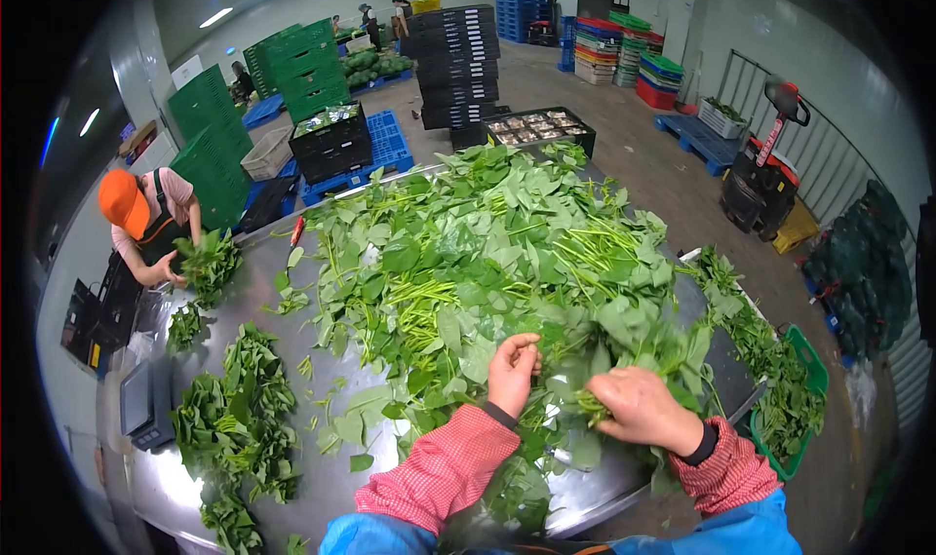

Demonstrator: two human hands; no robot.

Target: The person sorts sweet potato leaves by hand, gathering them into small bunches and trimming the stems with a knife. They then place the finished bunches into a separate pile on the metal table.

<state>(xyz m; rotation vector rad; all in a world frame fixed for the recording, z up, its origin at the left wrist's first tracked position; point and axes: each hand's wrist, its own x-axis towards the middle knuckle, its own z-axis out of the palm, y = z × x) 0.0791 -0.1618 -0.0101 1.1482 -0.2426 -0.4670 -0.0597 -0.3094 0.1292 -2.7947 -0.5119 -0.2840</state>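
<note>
A large heap of leafy green stems (507, 224) covers much of the metal table (322, 409). Over its near edge, my left hand (514, 372) has its fingers curled together; whether anything thin is between them is too small to tell. To its right, my right hand (643, 406) is wrapped round a bunch of leafy stems (591, 405), whose cut ends point left. Blurred leaves lie between and behind the two hands. More greens (239, 419) are laid in a long pile on the left part of the table.
A person in an orange cap (125, 204) handles greens at the table's left side. A scale (146, 404) stands at the left edge. Red-handled scissors or a knife (296, 231) lies behind. A green crate (804, 360) with greens is at right; black crates (453, 68) stand beyond.
</note>
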